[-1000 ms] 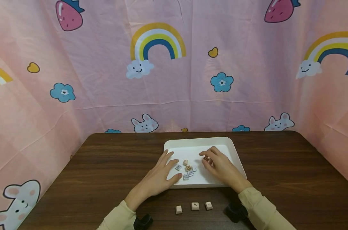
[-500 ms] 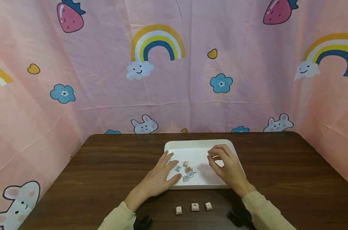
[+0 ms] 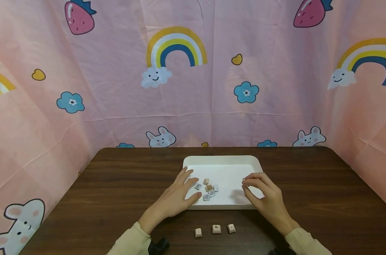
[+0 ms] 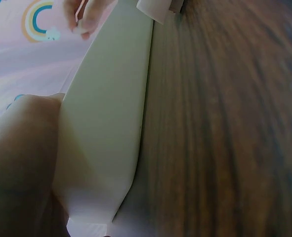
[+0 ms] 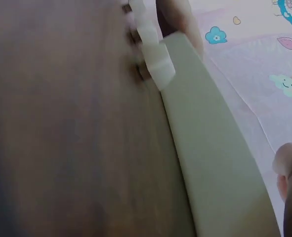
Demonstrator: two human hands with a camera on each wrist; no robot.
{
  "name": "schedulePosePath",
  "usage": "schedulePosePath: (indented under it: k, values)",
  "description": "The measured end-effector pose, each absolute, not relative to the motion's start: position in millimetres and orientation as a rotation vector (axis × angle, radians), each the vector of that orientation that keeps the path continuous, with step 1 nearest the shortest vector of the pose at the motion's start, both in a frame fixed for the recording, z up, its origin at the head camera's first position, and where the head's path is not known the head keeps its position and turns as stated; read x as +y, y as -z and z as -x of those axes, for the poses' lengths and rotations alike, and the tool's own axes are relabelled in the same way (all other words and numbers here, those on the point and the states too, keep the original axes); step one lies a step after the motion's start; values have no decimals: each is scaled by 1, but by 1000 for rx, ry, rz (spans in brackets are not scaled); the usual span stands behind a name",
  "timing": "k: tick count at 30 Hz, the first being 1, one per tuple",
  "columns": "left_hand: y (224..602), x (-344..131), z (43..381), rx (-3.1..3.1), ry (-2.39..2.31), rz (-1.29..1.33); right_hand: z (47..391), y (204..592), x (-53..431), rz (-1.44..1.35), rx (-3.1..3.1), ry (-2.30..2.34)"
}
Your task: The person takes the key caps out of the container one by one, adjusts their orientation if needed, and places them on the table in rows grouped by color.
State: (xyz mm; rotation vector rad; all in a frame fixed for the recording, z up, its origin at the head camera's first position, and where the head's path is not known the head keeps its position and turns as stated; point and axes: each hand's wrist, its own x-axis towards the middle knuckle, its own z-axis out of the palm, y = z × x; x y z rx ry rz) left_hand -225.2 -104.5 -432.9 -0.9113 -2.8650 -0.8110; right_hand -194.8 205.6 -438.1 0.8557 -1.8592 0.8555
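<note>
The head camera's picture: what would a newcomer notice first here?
Probably the pink backdrop behind the table, with a big rainbow in the upper middle. Next, the white tray on that dark table, with small keycap-like pieces inside. Then the hands: the left hand spreads over the tray's left side; the right hand pinches a small piece at the right.

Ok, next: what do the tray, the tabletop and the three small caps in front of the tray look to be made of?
Tray: probably plastic, smooth; even white with rounded, moulded-looking corners.
Tabletop: wood or wood-look laminate; dark brown grain streaks, which alone can't settle it.
Caps: likely plastic, smooth; pale, uniform, neatly edged blocks.
</note>
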Motion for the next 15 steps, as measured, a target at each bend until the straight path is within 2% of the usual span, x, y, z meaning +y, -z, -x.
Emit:
schedulePosePath:
  k: [15]
  values:
    - [434,-105,226,-2869,797,908,165,438,200,-1035,-1887,-1110]
